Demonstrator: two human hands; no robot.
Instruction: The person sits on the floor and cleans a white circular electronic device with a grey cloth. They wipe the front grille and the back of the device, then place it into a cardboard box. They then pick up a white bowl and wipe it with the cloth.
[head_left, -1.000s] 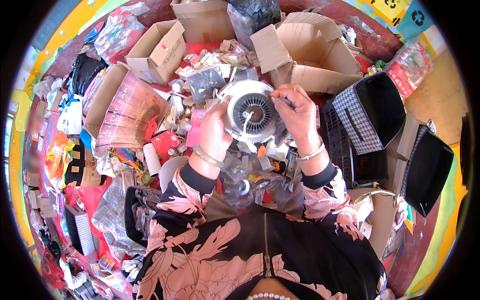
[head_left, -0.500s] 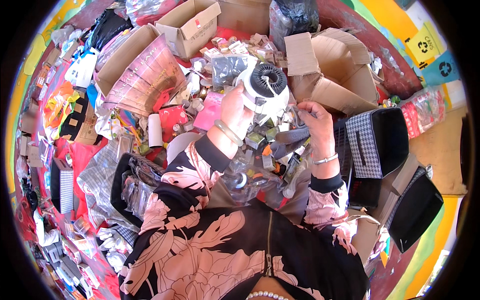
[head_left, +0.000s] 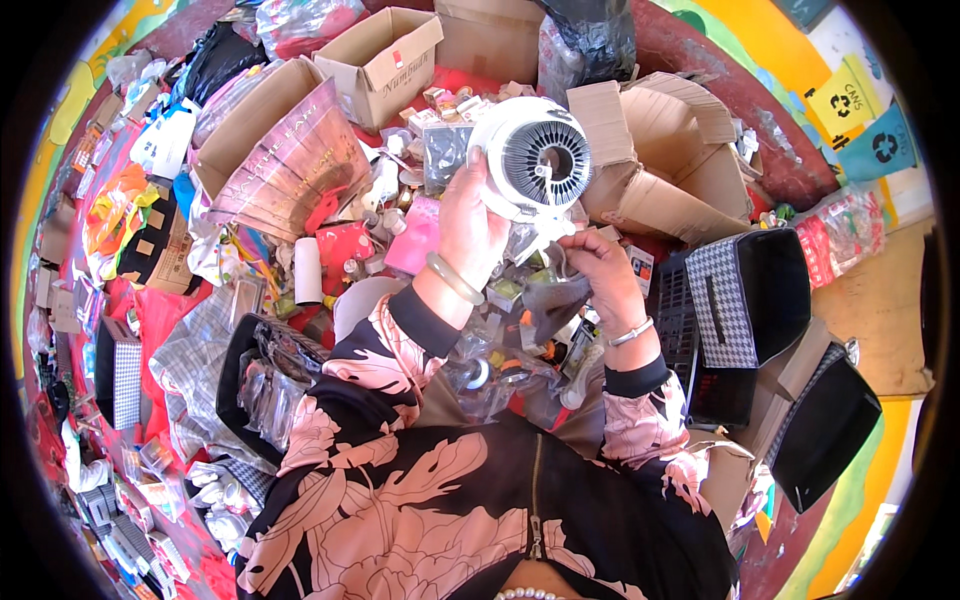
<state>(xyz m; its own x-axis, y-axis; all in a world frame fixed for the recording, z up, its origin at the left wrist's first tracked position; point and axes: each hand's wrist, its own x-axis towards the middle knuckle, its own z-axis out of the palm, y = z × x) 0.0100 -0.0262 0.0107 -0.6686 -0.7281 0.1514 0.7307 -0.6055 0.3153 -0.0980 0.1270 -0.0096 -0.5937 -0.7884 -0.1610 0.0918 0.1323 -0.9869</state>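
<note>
My left hand [head_left: 470,228] holds up a round white fan-like appliance [head_left: 533,158] with a dark slotted grille, lifted above a heap of mixed scrap. A pale bangle sits on that wrist. My right hand [head_left: 598,272] is lower and to the right, its fingers pinched on the thin white cord hanging from the appliance, just above a crumpled clear plastic bag [head_left: 552,296]. Both arms wear pink floral sleeves with black cuffs.
Open cardboard boxes [head_left: 378,62] stand at the back, and torn cardboard [head_left: 668,170] lies to the right. A black checked bin [head_left: 752,298] and a black crate [head_left: 826,430] stand on the right. Clear plastic bottles [head_left: 490,375] lie by my lap. Bags and packaging litter the left.
My left hand has raised the white appliance higher and further away. My right hand has come off its rim and dropped down to the hanging cord.
</note>
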